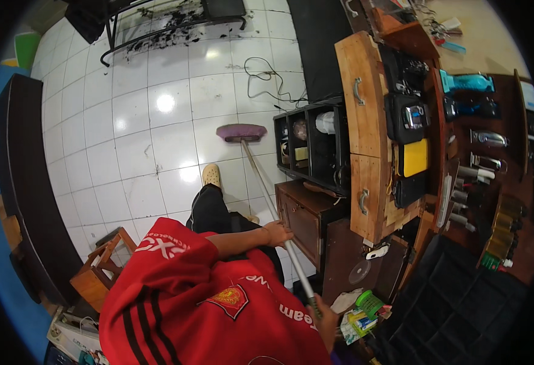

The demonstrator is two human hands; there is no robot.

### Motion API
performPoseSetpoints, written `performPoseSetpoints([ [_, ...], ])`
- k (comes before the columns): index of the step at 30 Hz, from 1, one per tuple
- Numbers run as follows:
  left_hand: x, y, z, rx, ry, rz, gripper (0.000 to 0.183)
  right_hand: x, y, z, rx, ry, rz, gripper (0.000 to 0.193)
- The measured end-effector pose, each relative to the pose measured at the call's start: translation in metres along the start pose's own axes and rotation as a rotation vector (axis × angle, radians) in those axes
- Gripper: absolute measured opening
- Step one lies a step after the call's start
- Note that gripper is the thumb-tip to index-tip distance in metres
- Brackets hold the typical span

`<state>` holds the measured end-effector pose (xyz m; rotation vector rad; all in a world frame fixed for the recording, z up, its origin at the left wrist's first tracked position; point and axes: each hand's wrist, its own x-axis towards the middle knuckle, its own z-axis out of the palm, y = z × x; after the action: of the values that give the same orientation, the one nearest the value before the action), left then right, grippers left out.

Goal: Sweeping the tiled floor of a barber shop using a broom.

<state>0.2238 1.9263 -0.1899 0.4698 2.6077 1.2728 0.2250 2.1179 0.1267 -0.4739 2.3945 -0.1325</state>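
A broom with a purple head and a long pale handle slants across the view. Its bristles meet the white tiled floor ahead of me. Around the middle of the handle my left hand is closed. Near the handle's upper end, my right hand grips it lower in the view, close to my red shirt. At the far end of the floor, dark hair clippings lie scattered under and around a black metal frame.
On the right stand a black shelf unit, a brown cabinet and a wooden counter with drawers holding hair clippers. A black cable lies on the floor. A dark bench lines the left side. My foot wears a beige clog.
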Motion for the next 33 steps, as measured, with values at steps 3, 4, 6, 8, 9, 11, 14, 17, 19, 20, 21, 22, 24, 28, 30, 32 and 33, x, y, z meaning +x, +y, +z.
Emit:
performPoseSetpoints([
  [3, -0.001, -0.018, 0.032, 0.14, -0.064, -0.094, 0.034, 0.012, 0.03, 0.05, 0.183, 0.018, 0.101, 0.043],
  [4, -0.005, -0.023, 0.039, 0.18, -0.037, -0.201, 0.038, 0.028, 0.034, 0.071, 0.128, 0.073, -0.185, 0.044],
  [6, -0.017, -0.053, 0.035, 0.338, -0.018, -0.387, 0.047, 0.047, 0.03, 0.098, 0.02, -0.023, 0.004, 0.048],
  [8, -0.035, -0.085, 0.017, 0.207, 0.123, -0.631, 0.053, 0.087, 0.009, 0.129, 0.212, 0.05, -0.17, 0.046],
  [9, -0.043, -0.095, 0.005, 0.174, 0.18, -0.728, 0.058, 0.11, -0.007, 0.141, 0.137, 0.129, -0.25, 0.044],
  [11, -0.053, -0.111, -0.025, 0.118, 0.205, -0.903, 0.067, 0.152, -0.037, 0.15, 0.18, 0.104, -0.343, 0.048],
  [14, -0.055, -0.114, -0.066, 0.161, 0.273, -0.88, 0.076, 0.192, -0.067, 0.132, 0.221, 0.138, -0.461, 0.046],
  [17, -0.046, -0.101, -0.084, 0.272, 0.4, -0.778, 0.081, 0.171, -0.049, 0.081, 0.225, 0.22, -0.553, 0.043],
  [19, -0.03, -0.082, -0.071, 0.29, 0.526, -0.701, 0.088, 0.121, -0.011, 0.044, 0.177, 0.207, -0.542, 0.044],
  [20, -0.022, -0.069, -0.059, 0.331, 0.541, -0.692, 0.093, 0.089, 0.013, 0.029, 0.153, 0.232, -0.562, 0.043],
  [21, -0.013, -0.056, -0.044, 0.425, 0.475, -0.632, 0.086, 0.053, 0.038, 0.016, 0.08, 0.178, -0.443, 0.043],
  [22, -0.005, -0.04, -0.023, 0.559, 0.447, -0.56, 0.08, 0.02, 0.062, 0.006, 0.187, 0.211, -0.461, 0.043],
  [24, 0.011, -0.004, 0.033, 0.464, 0.203, -0.335, 0.053, -0.041, 0.108, -0.009, 0.211, 0.108, -0.283, 0.04],
  [28, 0.024, 0.058, 0.14, 0.062, -0.206, -0.368, 0.03, -0.081, 0.175, 0.007, 0.172, 0.099, -0.175, 0.036],
  [30, 0.016, 0.061, 0.161, 0.039, -0.24, -0.259, 0.045, -0.065, 0.2, 0.039, 0.063, 0.02, -0.092, 0.035],
  [32, 0.01, 0.063, 0.169, 0.01, -0.196, -0.395, 0.056, -0.048, 0.229, 0.06, 0.042, 0.041, -0.208, 0.045],
  [33, 0.008, 0.063, 0.17, 0.002, -0.191, -0.477, 0.061, -0.04, 0.238, 0.072, -0.008, 0.047, -0.24, 0.044],
])
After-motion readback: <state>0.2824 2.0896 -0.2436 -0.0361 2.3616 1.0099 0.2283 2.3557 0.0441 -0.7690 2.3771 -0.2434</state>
